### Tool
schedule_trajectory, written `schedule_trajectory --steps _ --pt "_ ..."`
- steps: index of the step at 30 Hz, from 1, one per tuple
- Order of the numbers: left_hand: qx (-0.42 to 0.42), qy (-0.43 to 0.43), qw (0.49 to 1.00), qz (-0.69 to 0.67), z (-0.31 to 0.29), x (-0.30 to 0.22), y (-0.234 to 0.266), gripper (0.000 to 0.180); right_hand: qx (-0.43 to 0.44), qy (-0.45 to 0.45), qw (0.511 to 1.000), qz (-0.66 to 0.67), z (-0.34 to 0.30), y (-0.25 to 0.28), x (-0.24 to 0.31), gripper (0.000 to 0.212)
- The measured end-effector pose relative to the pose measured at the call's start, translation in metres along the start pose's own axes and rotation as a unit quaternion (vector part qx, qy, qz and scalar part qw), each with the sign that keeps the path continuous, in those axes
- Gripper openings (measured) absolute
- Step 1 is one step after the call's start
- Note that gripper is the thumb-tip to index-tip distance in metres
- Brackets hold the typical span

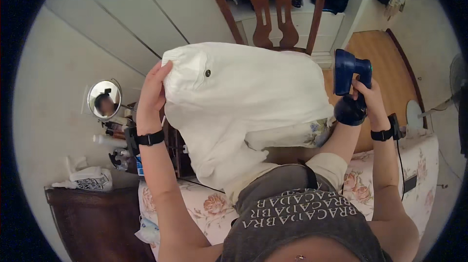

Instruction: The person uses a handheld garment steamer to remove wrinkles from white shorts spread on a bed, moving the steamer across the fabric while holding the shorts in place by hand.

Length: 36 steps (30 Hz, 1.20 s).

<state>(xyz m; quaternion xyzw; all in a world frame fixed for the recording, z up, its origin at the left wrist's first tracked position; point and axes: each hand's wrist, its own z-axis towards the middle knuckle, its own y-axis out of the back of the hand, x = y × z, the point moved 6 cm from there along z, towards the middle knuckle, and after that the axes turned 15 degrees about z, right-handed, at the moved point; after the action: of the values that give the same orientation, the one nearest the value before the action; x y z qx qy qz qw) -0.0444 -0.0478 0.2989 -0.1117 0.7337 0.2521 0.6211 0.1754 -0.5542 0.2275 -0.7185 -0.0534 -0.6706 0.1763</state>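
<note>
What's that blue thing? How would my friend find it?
Start at the brown wooden chair at the top, then look right of the big white garment. There the right hand holds a dark blue handheld steamer upright. It is the only blue, chunky gadget near the white cloth.

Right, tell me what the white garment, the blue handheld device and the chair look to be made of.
White garment: woven cloth, matte, folds softly, likely cotton. Blue handheld steamer: smooth moulded plastic with a slight sheen. Chair: dark reddish wood, varnished, carved back splat.
</note>
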Motion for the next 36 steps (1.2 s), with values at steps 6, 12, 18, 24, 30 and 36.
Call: schedule_trajectory --steps 6,12,18,24,30,36 --pt "0.187 0.1 0.967 -0.143 -0.045 0.079 -0.098 0.042 -0.005 0.023 0.998 0.056 -0.037 0.018 0.001 0.014" --pt "0.184 0.155 0.949 -0.202 -0.055 0.03 -0.173 0.043 0.014 0.044 0.997 0.054 -0.05 0.04 0.008 0.015" --pt "0.168 -0.002 0.968 -0.187 -0.053 -0.098 -0.089 0.05 0.007 0.07 0.996 0.047 -0.051 0.04 0.016 0.016" --pt "0.094 -0.072 0.97 -0.214 -0.074 -0.111 -0.073 0.05 0.044 0.077 0.994 0.059 -0.044 0.011 0.016 0.019" --pt "0.036 0.045 0.981 -0.188 -0.076 -0.069 -0.049 0.044 0.087 0.074 0.993 -0.003 -0.033 -0.008 0.009 0.028" --pt "0.011 0.094 0.977 -0.191 -0.081 -0.023 -0.011 0.046 0.091 0.062 0.993 -0.048 -0.02 -0.017 -0.014 0.036"
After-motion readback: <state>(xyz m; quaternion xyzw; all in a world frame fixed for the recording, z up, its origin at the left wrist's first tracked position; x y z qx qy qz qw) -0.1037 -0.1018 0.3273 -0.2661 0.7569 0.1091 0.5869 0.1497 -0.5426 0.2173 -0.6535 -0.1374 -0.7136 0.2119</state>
